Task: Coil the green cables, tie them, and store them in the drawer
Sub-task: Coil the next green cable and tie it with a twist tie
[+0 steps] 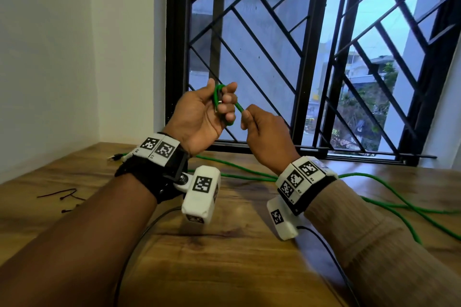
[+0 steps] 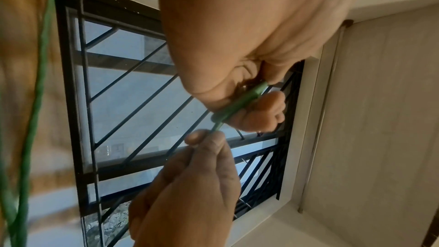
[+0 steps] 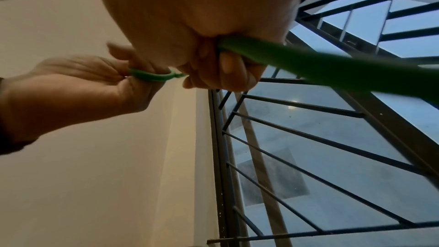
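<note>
Raised in front of the window, my left hand [image 1: 219,104] grips a small loop of green cable [image 1: 217,92] with its plug end between thumb and curled fingers. The same loop [image 2: 237,103] shows in the left wrist view under that hand [image 2: 259,108]. My right hand [image 1: 249,117] pinches the cable just right of the loop; in the right wrist view the cable [image 3: 332,67] runs out of its fist [image 3: 228,69]. The rest of the green cable [image 1: 389,204] trails loose over the wooden table [image 1: 224,257] on the right.
Thin black cable ties [image 1: 64,195] lie on the table at the left. A second plug end [image 1: 116,156] rests near the left wrist. A barred window [image 1: 299,45] stands behind, a white wall [image 1: 62,45] to the left. Black camera leads [image 1: 139,232] cross the table.
</note>
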Demonstrator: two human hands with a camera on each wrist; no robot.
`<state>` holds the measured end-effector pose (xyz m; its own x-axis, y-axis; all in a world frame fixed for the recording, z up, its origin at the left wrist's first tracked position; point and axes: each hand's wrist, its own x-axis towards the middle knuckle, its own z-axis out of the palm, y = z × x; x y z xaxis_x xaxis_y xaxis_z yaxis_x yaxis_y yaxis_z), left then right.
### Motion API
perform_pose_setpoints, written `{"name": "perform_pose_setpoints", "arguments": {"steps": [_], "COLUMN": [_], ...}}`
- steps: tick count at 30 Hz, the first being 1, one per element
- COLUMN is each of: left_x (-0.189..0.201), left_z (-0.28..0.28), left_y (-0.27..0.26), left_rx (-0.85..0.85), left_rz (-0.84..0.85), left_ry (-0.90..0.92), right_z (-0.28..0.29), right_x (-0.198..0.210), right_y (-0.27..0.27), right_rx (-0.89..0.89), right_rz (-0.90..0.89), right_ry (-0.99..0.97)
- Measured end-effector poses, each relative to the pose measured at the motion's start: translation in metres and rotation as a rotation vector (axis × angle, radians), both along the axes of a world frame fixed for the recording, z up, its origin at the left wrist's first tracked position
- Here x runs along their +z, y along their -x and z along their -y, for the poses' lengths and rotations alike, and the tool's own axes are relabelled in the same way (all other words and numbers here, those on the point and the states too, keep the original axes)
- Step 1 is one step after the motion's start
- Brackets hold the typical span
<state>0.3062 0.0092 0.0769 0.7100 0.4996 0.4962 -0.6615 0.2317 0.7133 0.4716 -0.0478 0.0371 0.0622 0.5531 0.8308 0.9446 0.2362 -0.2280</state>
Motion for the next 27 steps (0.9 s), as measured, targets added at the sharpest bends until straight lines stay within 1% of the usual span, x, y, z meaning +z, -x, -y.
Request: {"name": "perform_pose_setpoints", "arguments": {"steps": [3,4,6,8,11,15,16,17,18,20,24,25,27], "left_x": [0.002,0.003,0.003,-0.001,-0.009,-0.016,-0.016,-0.016,-0.016,-0.016,-0.018,-0.017,-0.014], "left_z": [-0.005,-0.009,-0.016,-0.018,-0.019,-0.023,-0.021,-0.018,-0.016,-0.013,-0.01,-0.008,-0.004], "left_y": [-0.003,-0.002,-0.002,-0.006,-0.013,-0.007,-0.005,-0.004,-0.002,0.002,0.007,0.006,0.006], "left_rx": [0.116,0.171,0.331,0.529,0.795,0.984,1.004,1.001,0.964,0.848,0.741,0.683,0.553], "left_rz": [0.14,0.181,0.181,0.085,-0.126,-0.475,-0.55,-0.595,-0.614,-0.651,-0.815,-0.842,-0.879], "left_ry": [0.061,0.061,0.005,-0.1,-0.327,-0.806,-0.904,-0.957,-0.956,-0.896,-0.898,-0.891,-0.812], "right_z": [-0.003,-0.003,-0.002,0.0,0.005,0.014,0.016,0.018,0.019,0.022,0.023,0.023,0.023], "right_x": [-0.006,-0.007,-0.008,-0.007,-0.004,-0.001,0.0,0.0,0.002,0.006,0.007,0.006,0.007], "right_y": [0.005,0.008,0.017,0.025,0.025,0.023,0.024,0.025,0.024,0.022,0.022,0.021,0.014], "right_rx": [0.01,0.013,0.008,-0.035,-0.14,-0.261,-0.279,-0.289,-0.294,-0.283,-0.227,-0.222,-0.216], "right_rz": [0.078,0.114,0.165,0.215,0.281,0.36,0.382,0.394,0.398,0.393,0.415,0.408,0.371], "right_ry": [0.142,0.152,0.131,0.112,0.07,0.002,-0.015,-0.029,-0.038,-0.042,-0.086,-0.101,-0.129]}}
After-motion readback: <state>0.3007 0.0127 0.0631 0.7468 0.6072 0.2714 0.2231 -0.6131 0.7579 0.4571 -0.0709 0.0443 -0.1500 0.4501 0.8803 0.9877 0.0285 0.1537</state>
